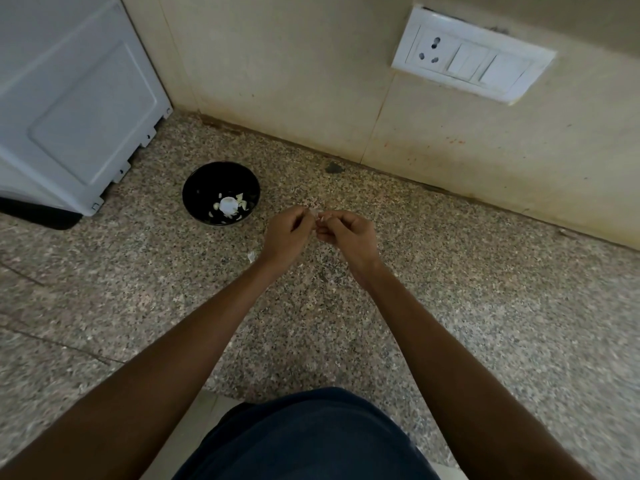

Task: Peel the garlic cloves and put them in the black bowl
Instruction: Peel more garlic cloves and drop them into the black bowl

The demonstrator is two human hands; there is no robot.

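Note:
A black bowl (194, 195) stands on the speckled stone counter, left of my hands, with several pale garlic pieces (228, 206) inside. My left hand (285, 235) and my right hand (348, 233) meet above the counter, fingers curled. Between their fingertips they pinch a small whitish garlic clove (318, 216), mostly hidden by the fingers. A scrap of garlic skin (251, 257) lies on the counter just left of my left wrist.
A white appliance (76, 98) fills the back left corner, close to the bowl. The beige wall runs along the back with a white socket and switch plate (471, 57). The counter's front edge lies near my dark shirt (304, 441).

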